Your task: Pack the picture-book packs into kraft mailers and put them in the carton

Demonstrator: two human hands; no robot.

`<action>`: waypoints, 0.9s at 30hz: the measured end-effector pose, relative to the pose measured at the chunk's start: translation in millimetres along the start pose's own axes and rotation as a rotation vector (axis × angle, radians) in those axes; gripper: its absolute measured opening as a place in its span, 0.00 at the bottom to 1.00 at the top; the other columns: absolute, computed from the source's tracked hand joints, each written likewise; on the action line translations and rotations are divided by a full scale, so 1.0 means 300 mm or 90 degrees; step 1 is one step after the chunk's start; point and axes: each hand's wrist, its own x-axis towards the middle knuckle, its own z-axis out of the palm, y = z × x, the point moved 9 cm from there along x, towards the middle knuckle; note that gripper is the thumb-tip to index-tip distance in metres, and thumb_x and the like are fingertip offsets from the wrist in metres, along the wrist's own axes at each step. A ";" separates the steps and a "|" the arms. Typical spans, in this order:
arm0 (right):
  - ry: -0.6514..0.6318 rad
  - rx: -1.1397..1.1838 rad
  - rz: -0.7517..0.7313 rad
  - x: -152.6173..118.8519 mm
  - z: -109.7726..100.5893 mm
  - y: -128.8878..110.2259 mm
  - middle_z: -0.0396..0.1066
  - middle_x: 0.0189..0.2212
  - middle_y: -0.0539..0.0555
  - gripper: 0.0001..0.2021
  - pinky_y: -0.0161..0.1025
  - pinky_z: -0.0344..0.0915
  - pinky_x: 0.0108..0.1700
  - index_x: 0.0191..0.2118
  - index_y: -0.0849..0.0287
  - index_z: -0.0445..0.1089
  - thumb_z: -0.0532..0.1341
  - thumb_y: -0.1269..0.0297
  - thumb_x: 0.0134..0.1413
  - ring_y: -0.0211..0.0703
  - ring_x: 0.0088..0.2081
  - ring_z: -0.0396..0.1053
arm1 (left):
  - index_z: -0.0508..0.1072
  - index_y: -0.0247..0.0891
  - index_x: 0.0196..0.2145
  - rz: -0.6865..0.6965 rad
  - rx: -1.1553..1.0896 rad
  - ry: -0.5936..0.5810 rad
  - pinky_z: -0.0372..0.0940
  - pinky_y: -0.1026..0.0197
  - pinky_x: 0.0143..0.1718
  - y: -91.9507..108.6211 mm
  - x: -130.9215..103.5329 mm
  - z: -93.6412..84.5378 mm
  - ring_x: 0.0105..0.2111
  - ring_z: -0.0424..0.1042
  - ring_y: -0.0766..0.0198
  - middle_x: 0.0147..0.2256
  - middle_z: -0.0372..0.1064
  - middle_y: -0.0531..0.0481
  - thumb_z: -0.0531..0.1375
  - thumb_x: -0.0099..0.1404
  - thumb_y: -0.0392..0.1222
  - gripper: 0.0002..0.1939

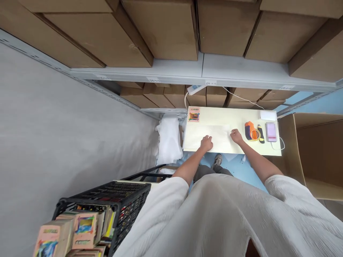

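Note:
A pale, thin sheet or bag [220, 132] lies flat on the cream table [214, 113]. My left hand [206, 143] rests on its lower part, fingers spread. At the sheet's right edge is my right hand [236, 136], its fingers closed in a pinch; what they grip is too small to make out. A small pink book or card [194, 114] lies at the table's upper left corner. To the right of my right hand are an orange tape dispenser [249, 130] and a black and yellow cutter [261, 134].
A phone [271, 132] and a white box [268, 115] sit at the table's right. Shelves with cardboard boxes [227, 28] stand ahead. White packing material [169, 139] is left, a black crate [134, 200] of books lower left, an open carton [318, 150] right.

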 end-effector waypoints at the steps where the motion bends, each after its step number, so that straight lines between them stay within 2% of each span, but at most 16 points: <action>1: 0.026 -0.017 -0.007 -0.001 -0.008 0.005 0.77 0.44 0.60 0.14 0.46 0.75 0.47 0.51 0.57 0.73 0.60 0.66 0.60 0.52 0.43 0.77 | 0.70 0.42 0.70 -0.009 0.002 0.000 0.65 0.44 0.70 0.004 0.003 0.003 0.70 0.64 0.44 0.72 0.62 0.37 0.55 0.75 0.38 0.27; 2: 0.036 -0.029 -0.016 -0.003 -0.006 0.004 0.77 0.49 0.62 0.16 0.47 0.75 0.50 0.54 0.58 0.73 0.59 0.66 0.62 0.54 0.45 0.77 | 0.70 0.42 0.70 -0.017 0.004 0.001 0.66 0.44 0.69 0.005 0.005 0.004 0.70 0.63 0.44 0.72 0.62 0.37 0.55 0.76 0.38 0.27; 4: 0.006 -0.046 -0.072 -0.009 0.033 -0.026 0.74 0.55 0.65 0.17 0.49 0.75 0.55 0.56 0.59 0.73 0.58 0.66 0.64 0.55 0.48 0.76 | 0.71 0.42 0.69 -0.028 0.008 0.003 0.67 0.44 0.68 0.005 0.008 0.002 0.70 0.64 0.44 0.71 0.62 0.37 0.54 0.76 0.38 0.26; 8: -0.130 -0.065 -0.216 -0.039 0.172 -0.111 0.72 0.59 0.65 0.19 0.50 0.73 0.61 0.58 0.59 0.75 0.57 0.66 0.66 0.55 0.52 0.75 | 0.71 0.42 0.67 -0.015 0.016 0.005 0.66 0.45 0.69 -0.004 0.008 -0.002 0.69 0.65 0.46 0.71 0.63 0.38 0.53 0.75 0.36 0.26; 11: -0.161 -0.102 -0.243 -0.052 0.231 -0.118 0.72 0.61 0.65 0.22 0.54 0.71 0.64 0.62 0.59 0.75 0.57 0.66 0.65 0.58 0.57 0.72 | 0.70 0.42 0.69 0.010 0.016 0.034 0.63 0.46 0.72 -0.020 -0.001 -0.016 0.72 0.62 0.47 0.74 0.61 0.38 0.55 0.74 0.36 0.27; 16: -0.183 -0.157 -0.222 -0.064 0.246 -0.099 0.70 0.65 0.67 0.25 0.56 0.68 0.66 0.65 0.60 0.75 0.59 0.67 0.64 0.62 0.62 0.69 | 0.65 0.40 0.74 -0.034 0.023 0.066 0.57 0.43 0.76 -0.112 -0.017 -0.055 0.77 0.55 0.44 0.78 0.53 0.35 0.57 0.74 0.39 0.32; 19: -0.181 -0.153 -0.179 -0.074 0.227 -0.103 0.69 0.65 0.67 0.26 0.54 0.67 0.67 0.66 0.62 0.74 0.60 0.67 0.63 0.60 0.62 0.69 | 0.56 0.38 0.79 -0.109 0.029 0.061 0.48 0.40 0.79 -0.203 -0.024 -0.081 0.81 0.45 0.41 0.82 0.42 0.33 0.58 0.76 0.44 0.38; 22: -0.167 -0.147 -0.125 -0.089 0.208 -0.119 0.69 0.65 0.67 0.25 0.51 0.67 0.67 0.64 0.62 0.75 0.60 0.68 0.62 0.59 0.60 0.70 | 0.46 0.40 0.82 -0.161 0.029 0.021 0.42 0.35 0.80 -0.285 -0.037 -0.082 0.82 0.39 0.38 0.84 0.34 0.33 0.60 0.75 0.48 0.46; 24: -0.150 -0.155 -0.077 -0.093 0.200 -0.134 0.69 0.65 0.67 0.23 0.51 0.68 0.66 0.62 0.60 0.75 0.61 0.68 0.62 0.60 0.59 0.71 | 0.42 0.42 0.83 -0.143 0.030 0.011 0.41 0.34 0.80 -0.309 -0.046 -0.084 0.83 0.38 0.38 0.84 0.34 0.34 0.61 0.74 0.48 0.49; 27: -0.109 -0.160 -0.020 -0.082 0.207 -0.198 0.71 0.63 0.66 0.21 0.51 0.70 0.64 0.60 0.57 0.76 0.61 0.68 0.62 0.61 0.59 0.72 | 0.44 0.41 0.84 -0.079 0.030 0.049 0.42 0.35 0.80 -0.317 -0.059 -0.111 0.82 0.41 0.38 0.83 0.37 0.34 0.59 0.74 0.46 0.47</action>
